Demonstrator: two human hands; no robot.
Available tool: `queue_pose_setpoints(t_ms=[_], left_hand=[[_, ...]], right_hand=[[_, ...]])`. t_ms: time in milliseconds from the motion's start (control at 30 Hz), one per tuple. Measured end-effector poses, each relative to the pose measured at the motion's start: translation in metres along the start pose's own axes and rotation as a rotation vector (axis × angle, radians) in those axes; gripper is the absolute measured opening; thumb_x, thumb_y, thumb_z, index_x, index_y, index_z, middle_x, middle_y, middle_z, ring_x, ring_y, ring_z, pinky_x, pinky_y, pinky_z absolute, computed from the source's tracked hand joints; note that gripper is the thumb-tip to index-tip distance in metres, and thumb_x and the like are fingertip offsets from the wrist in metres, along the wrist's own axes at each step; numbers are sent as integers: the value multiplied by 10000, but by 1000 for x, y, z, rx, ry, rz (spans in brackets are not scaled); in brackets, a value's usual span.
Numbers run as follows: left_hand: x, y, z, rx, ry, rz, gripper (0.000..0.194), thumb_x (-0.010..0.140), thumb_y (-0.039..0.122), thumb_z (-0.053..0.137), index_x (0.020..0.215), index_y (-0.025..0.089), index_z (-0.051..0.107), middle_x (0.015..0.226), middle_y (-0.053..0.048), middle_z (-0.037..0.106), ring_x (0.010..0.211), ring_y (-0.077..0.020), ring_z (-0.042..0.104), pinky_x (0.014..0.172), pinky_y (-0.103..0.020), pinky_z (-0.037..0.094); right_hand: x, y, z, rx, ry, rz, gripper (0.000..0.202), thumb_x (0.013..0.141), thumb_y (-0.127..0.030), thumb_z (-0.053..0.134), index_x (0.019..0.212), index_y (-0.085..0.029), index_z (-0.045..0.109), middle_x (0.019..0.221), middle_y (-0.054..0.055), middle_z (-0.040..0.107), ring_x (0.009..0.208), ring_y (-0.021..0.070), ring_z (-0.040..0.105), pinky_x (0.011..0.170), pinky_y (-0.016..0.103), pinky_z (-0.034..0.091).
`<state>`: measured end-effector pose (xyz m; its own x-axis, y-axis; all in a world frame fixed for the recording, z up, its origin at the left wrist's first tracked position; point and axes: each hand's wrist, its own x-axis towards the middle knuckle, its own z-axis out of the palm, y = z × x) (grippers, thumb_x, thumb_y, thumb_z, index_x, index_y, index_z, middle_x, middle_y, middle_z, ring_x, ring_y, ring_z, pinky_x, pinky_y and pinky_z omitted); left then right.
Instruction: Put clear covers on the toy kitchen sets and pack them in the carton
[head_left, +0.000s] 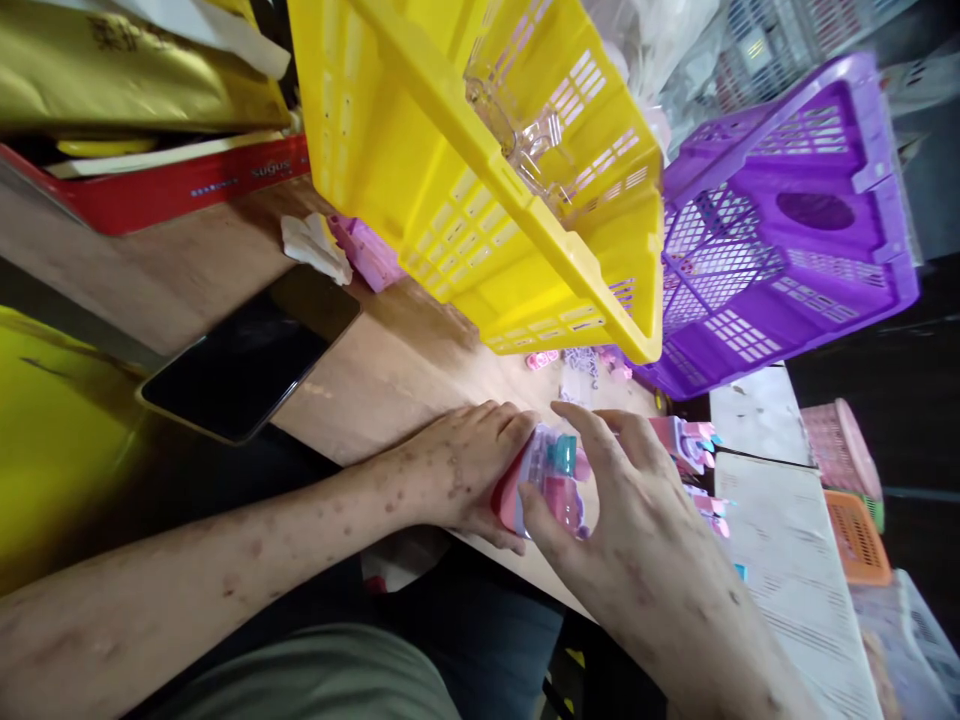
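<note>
My left hand [480, 470] is wrapped around a small pink and lilac plastic toy piece [534, 470] with a teal part on it, near the table's front edge. Just to the right, my right hand [630, 500] arches over the same piece, thumb and fingers apart. Its thumb tip overlaps the piece; whether it touches cannot be made out. Beyond the right hand, similar pink, lilac and teal toy pieces [686, 442] stand in a row, partly covered by that hand.
A yellow basket [450, 190] holding clear plastic parts stands over the table, beside a purple basket [817, 230]. A phone [251, 355] lies at left near a crumpled tissue [315, 248] and a pink piece [367, 252]. A red box [202, 185] sits behind; white cartons [780, 540] are at right.
</note>
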<state>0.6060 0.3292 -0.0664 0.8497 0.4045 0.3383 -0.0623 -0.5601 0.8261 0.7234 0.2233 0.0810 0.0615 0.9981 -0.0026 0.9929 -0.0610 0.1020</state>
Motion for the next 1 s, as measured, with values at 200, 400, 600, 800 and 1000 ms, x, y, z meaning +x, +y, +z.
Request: queue_pose_setpoints(t_ms=[200, 400, 600, 800, 1000], left_hand=[[-1, -5, 4, -1, 10, 36, 1004, 651, 478, 1016, 1421, 159, 457, 1411, -204, 649, 1263, -415, 670, 1071, -552, 567], [-1, -1, 4, 28, 35, 21, 984, 682, 537, 1002, 1424, 174, 468, 1389, -189, 661, 1263, -420, 675, 1086, -564, 561], [-2, 0, 5, 38, 30, 8, 1026, 656, 546, 1024, 1438, 176, 471, 1401, -184, 657, 1294, -425, 663, 1111, -559, 549], [-3, -2, 5, -3, 31, 21, 1022, 653, 525, 1034, 1432, 151, 489, 1397, -190, 663, 1290, -418, 672, 1121, -544, 543], [-5, 3, -1, -37, 26, 55, 1141, 776, 748, 954, 1571, 140, 405, 1543, -213, 613, 1435, -410, 610, 1240, -555, 483]], right_hand=[[3, -3, -2, -31, -5, 0, 622, 967, -393, 645, 1544, -185, 543, 1359, 203, 603, 1243, 427, 668, 1024, 648, 623], [-3, 2, -6, -8, -38, -21, 651, 1029, -475, 633, 1609, -213, 499, 1414, 196, 603, 1316, 403, 646, 1100, 626, 585], [-6, -2, -1, 50, 57, 68, 529, 1070, -477, 555, 1511, -199, 642, 1346, 172, 665, 1232, 372, 686, 1038, 579, 608], [-3, 1, 1, 50, 71, 90, 513, 1037, -410, 564, 1499, -211, 663, 1336, 166, 672, 1250, 366, 687, 1061, 577, 596], [-10, 1, 8, 30, 115, 86, 552, 1029, -412, 576, 1522, -169, 629, 1362, 201, 623, 1294, 402, 656, 1097, 629, 582]])
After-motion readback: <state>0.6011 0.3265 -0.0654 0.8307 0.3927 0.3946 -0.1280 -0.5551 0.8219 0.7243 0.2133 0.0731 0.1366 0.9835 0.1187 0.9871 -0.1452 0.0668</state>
